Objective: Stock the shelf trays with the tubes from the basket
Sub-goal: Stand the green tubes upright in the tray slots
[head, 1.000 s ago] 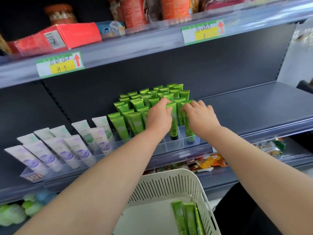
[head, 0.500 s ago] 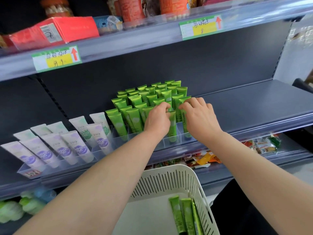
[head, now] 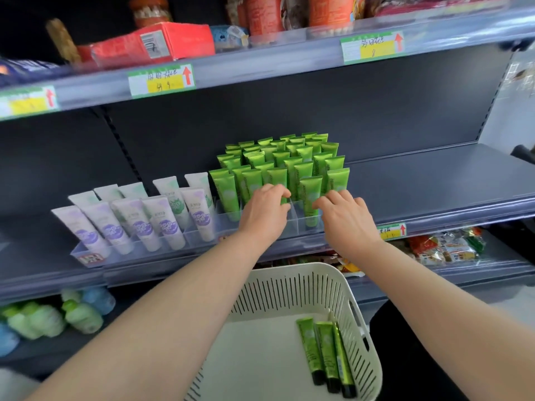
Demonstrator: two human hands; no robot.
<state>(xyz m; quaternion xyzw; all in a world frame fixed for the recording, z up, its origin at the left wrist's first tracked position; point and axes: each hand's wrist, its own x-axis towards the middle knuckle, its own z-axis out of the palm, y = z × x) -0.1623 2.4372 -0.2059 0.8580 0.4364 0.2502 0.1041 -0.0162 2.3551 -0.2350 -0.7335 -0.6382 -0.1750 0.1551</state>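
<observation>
Mid-frame, the left hand (head: 265,211) curls its fingers round a green tube (head: 277,179) in the clear tray (head: 295,227), while the right hand (head: 346,219) touches the neighbouring tube (head: 310,195) with bent fingertips, grip unclear.

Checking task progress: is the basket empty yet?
No: three green tubes lie side by side on the floor of the white basket.

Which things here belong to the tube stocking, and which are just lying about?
Job: standing green tubes, clear tray, white basket, three green tubes inside it, left hand, right hand.
Lying about: white-purple tubes, red box, price tags, bottles below.
</observation>
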